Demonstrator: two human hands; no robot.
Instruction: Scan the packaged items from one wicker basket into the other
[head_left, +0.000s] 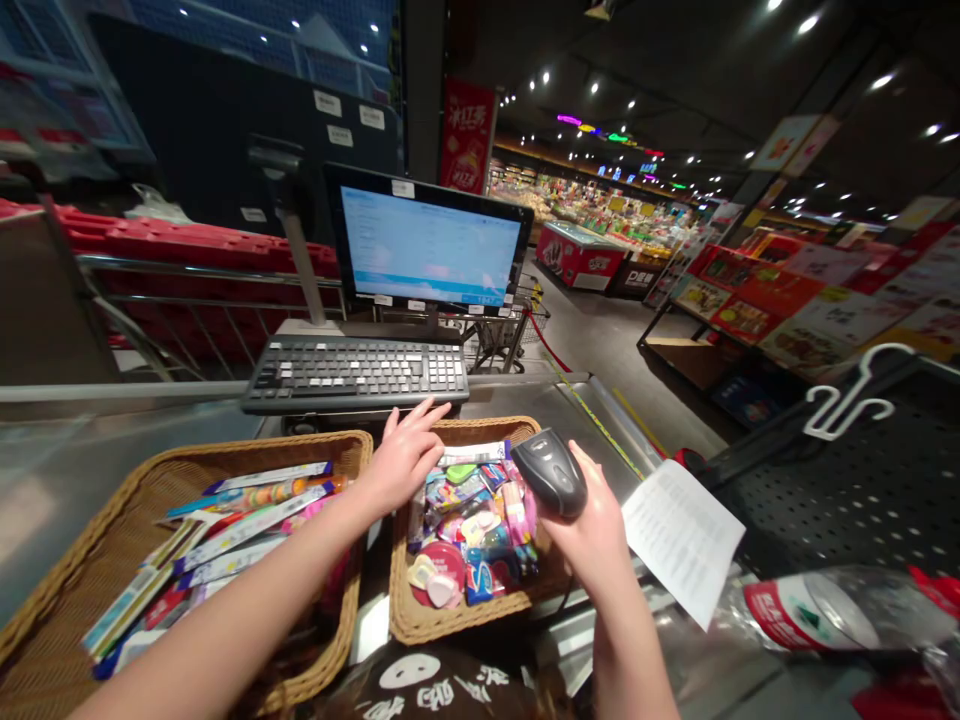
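Note:
My right hand [596, 530] is wrapped round a dark grey barcode scanner [553, 472], held above the right side of the smaller wicker basket [442, 630]. That basket holds a heap of small, colourful packaged sweets [480, 520]. My left hand [405, 460] is open, its fingers stretched towards the lower right edge of the black keyboard [352, 372]; whether they touch it I cannot tell. A narrow white packet [474, 454] lies at the basket's far end, close to the left fingers. Beneath my left forearm, a larger wicker basket [112, 490] contains several long thin packets [255, 520].
Behind the keyboard stands a lit monitor [435, 245]. A printed paper sheet [686, 540] and a clear plastic bottle [832, 610] are at the right. A white hanger [847, 405] hangs on a black perforated panel [862, 490]. A metal cart rail [202, 268] runs behind.

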